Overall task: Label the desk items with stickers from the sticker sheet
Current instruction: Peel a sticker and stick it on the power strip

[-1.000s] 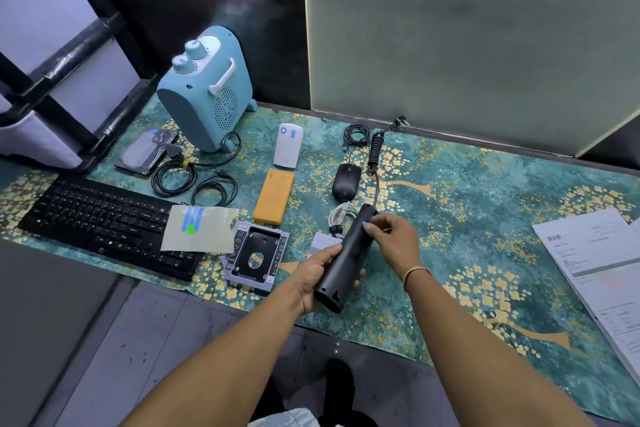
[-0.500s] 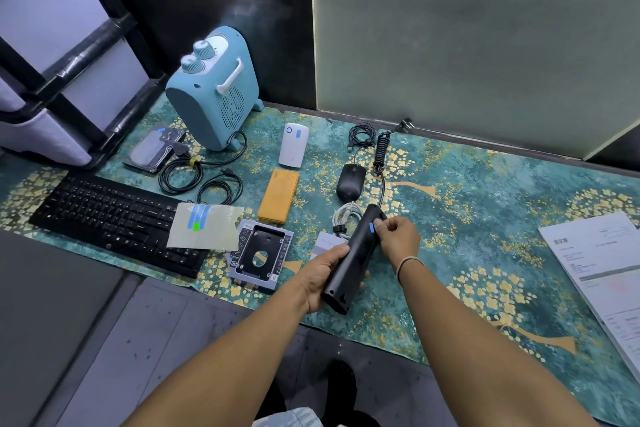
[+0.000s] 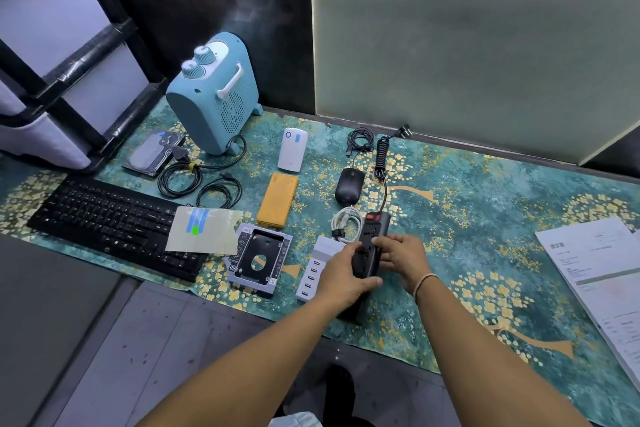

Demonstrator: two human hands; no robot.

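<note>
Where the patterned teal desk mat (image 3: pixel 485 204) runs out toward the person, its front edge hangs just over a grey desk surface (image 3: pixel 173 340), and the widest bare stretch of mat lies to the right of the hands, between them and some printed papers (image 3: pixel 602 270) at the right edge. Behind the mat stands a dark wall, with a pale green panel (image 3: pixel 467 38) leaning along the right part. A black-framed shelf unit (image 3: pixel 59 55) crowds the left rear corner.

On the left side the things sit close together: a light blue fan heater (image 3: pixel 214 97) at the back, a hard drive (image 3: pixel 152 156) with a blue sticker beside it, coiled black cables (image 3: pixel 197 180), a black keyboard (image 3: pixel 110 222), and the sticker sheet (image 3: pixel 201 230) lying partly over the keyboard's right end. Near the middle are a white power bank (image 3: pixel 292 149) with a blue sticker, a yellow case (image 3: pixel 277 199), a metal drive caddy (image 3: pixel 259 255), a white USB charging hub (image 3: pixel 313 270), a black mouse (image 3: pixel 349 185) and a coiled white cable (image 3: pixel 344 222).

Just right of the hub, the black power strip (image 3: pixel 375 229) lies lengthwise, sockets up, red switch at its far end. The left hand (image 3: pixel 341 274) wraps round its left side, thumb across the near part. The right hand (image 3: pixel 403 255) grips the right side, fingers curled against the socket face.
</note>
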